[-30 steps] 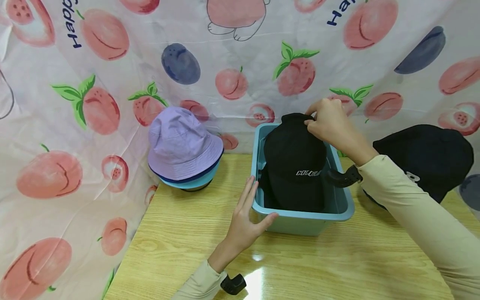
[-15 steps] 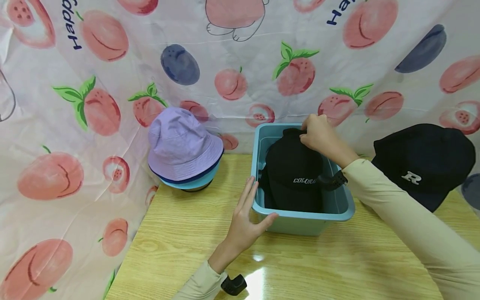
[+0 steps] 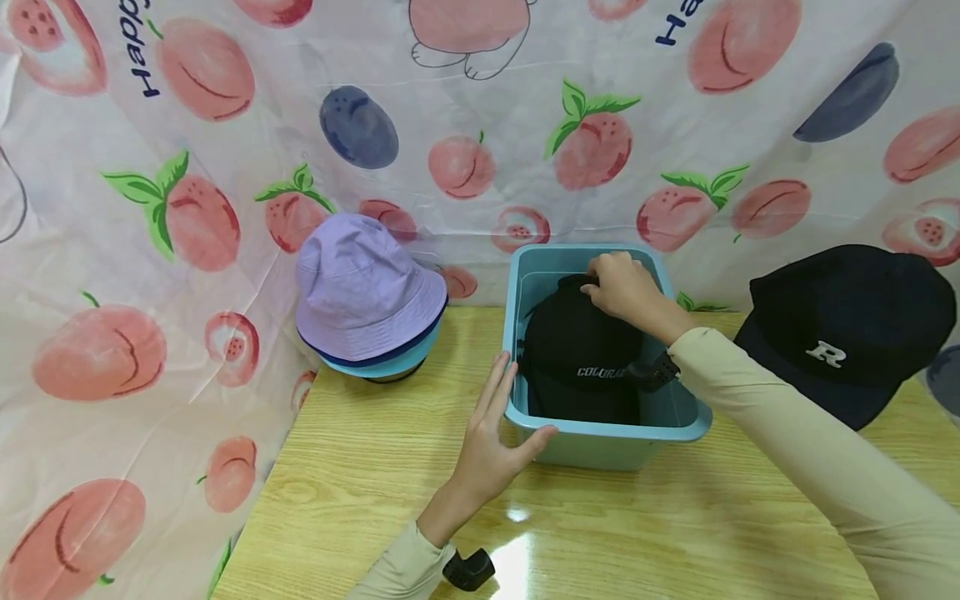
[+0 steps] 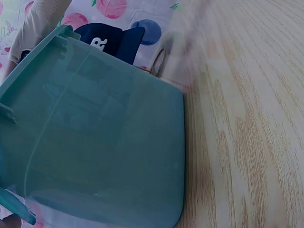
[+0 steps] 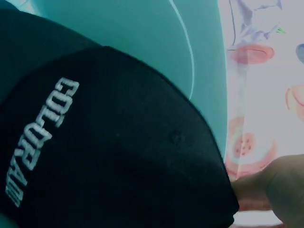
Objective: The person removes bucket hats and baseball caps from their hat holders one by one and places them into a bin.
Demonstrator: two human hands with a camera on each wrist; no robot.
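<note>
A black baseball cap [image 3: 581,342] with white lettering sits inside a blue-green plastic bin [image 3: 600,432]. My right hand [image 3: 628,287] pinches the back edge of this cap near the bin's far side. In the right wrist view the cap [image 5: 128,137] fills much of the picture, with fingers at its edge. My left hand [image 3: 487,446] rests against the bin's near left corner, its fingers straight and thumb spread. The left wrist view shows the bin's outer wall [image 4: 104,128] close up.
On the left stands a stack of bucket hats [image 3: 367,287], a lilac one on top. A dark cap [image 3: 855,325] with a white R lies right of the bin on the wooden table [image 3: 360,500]. A fruit-print cloth [image 3: 465,108] hangs behind.
My right hand has moved down and a little left, lowering the black baseball cap deeper into the bin. My left hand has stayed at the bin's corner.
</note>
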